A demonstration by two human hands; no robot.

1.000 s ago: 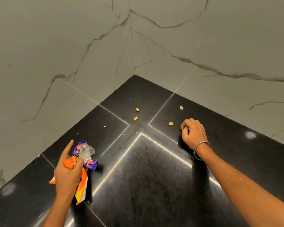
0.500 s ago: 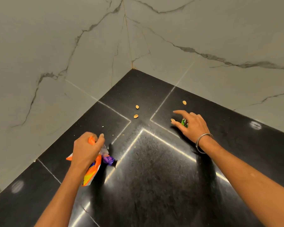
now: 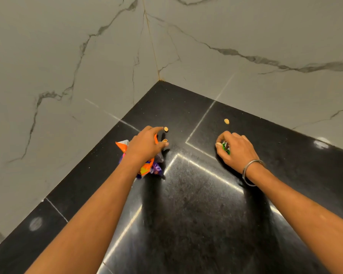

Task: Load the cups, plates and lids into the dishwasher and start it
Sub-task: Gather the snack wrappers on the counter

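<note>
No cups, plates, lids or dishwasher are in view, only a black worktop (image 3: 196, 204) set in a corner of marble walls (image 3: 48, 66), strewn with litter. The left hand (image 3: 145, 147) grips a crumpled orange and purple wrapper (image 3: 147, 168) in its palm, with forefinger stretched toward one nut shell (image 3: 166, 129) just beyond its tip and thumb touching a second shell (image 3: 164, 140); both lie straight ahead of it, toward the corner. The right hand (image 3: 236, 149) curls round a small green wrapper (image 3: 226, 148) and pinches another shell (image 3: 218, 144) at its fingertips. A fourth shell (image 3: 226, 121) lies loose just past the right hand, which is the nearer. Four shells and two wrappers; clearing them looks like a preliminary to loading
</note>
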